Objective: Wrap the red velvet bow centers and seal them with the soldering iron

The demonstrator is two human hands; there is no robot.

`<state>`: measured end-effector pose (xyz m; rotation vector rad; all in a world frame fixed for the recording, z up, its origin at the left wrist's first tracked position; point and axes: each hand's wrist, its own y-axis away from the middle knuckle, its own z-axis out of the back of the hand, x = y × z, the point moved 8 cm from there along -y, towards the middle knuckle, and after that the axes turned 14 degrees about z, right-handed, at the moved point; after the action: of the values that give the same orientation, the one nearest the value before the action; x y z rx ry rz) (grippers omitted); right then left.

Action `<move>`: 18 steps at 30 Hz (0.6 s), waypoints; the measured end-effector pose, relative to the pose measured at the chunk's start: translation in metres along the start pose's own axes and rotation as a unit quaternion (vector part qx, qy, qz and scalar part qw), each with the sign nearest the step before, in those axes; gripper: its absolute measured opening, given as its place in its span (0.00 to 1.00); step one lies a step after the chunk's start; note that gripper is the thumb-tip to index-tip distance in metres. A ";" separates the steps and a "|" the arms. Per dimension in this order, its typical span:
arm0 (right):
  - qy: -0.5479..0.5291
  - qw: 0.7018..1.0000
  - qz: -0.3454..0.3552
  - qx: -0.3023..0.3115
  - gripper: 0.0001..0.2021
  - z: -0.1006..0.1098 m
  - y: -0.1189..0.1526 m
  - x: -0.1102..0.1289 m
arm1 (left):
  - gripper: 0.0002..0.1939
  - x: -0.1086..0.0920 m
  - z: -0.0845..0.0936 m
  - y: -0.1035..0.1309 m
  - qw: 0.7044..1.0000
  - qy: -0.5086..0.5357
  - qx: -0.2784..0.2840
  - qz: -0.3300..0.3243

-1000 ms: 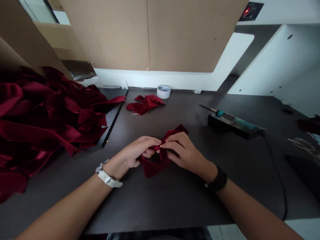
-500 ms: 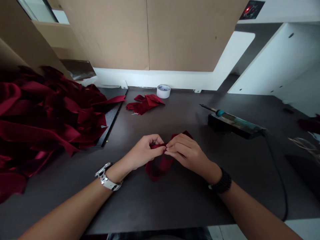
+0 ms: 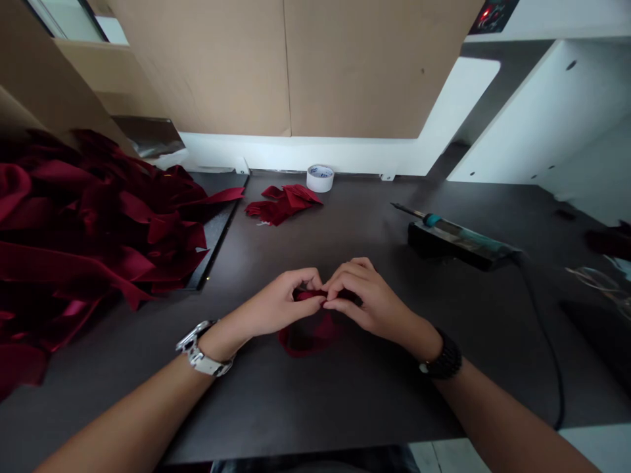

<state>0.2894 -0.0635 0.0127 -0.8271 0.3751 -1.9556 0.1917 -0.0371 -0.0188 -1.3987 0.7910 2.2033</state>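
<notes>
A dark red ribbon point(image 3: 309, 341) is pinched between my two hands over the middle of the dark table. My left hand point(image 3: 283, 302), with a watch on its wrist, grips it between thumb and fingers. Its fingertips meet those of my right hand point(image 3: 367, 295), which is closed on the same ribbon and wears a black bracelet. A loop of ribbon hangs below the fingertips, slightly blurred. The part inside the fingers is mostly hidden.
A big heap of red ribbon point(image 3: 98, 223) covers the left side. Behind my hands lie a small ribbon pile point(image 3: 283, 205) and a white tape roll point(image 3: 320, 179). A soldering iron point(image 3: 434, 222) rests on a black stand point(image 3: 458, 248) at right, its cable point(image 3: 545, 348) trailing toward the front edge.
My right hand has turned and its fingers have curled in closer. The ribbon end that stuck out beyond it is now hidden, and the hanging loop has shifted slightly left.
</notes>
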 end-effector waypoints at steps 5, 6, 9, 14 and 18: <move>-0.046 0.999 -0.025 0.015 0.07 -0.006 0.003 -0.007 | 0.03 0.001 -0.002 0.001 0.995 -0.095 -0.021 -0.030; -0.070 0.997 -0.043 0.005 0.08 -0.006 0.004 -0.010 | 0.03 -0.001 -0.002 0.002 0.992 -0.114 -0.028 -0.043; -0.136 0.986 -0.097 -0.020 0.08 -0.007 0.007 -0.020 | 0.03 -0.008 -0.003 0.007 0.983 -0.160 -0.047 -0.081; -0.193 0.967 -0.163 -0.037 0.07 -0.011 0.011 -0.030 | 0.03 -0.011 -0.004 0.011 0.974 -0.197 -0.053 -0.103; -0.233 0.950 -0.203 -0.043 0.06 -0.014 0.015 -0.036 | 0.04 -0.010 -0.006 0.010 0.972 -0.208 -0.051 -0.101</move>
<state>0.3013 -0.0408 -0.0199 -1.4771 0.0017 -2.0345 0.1941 -0.0493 -0.0096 -0.9554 0.3749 2.2850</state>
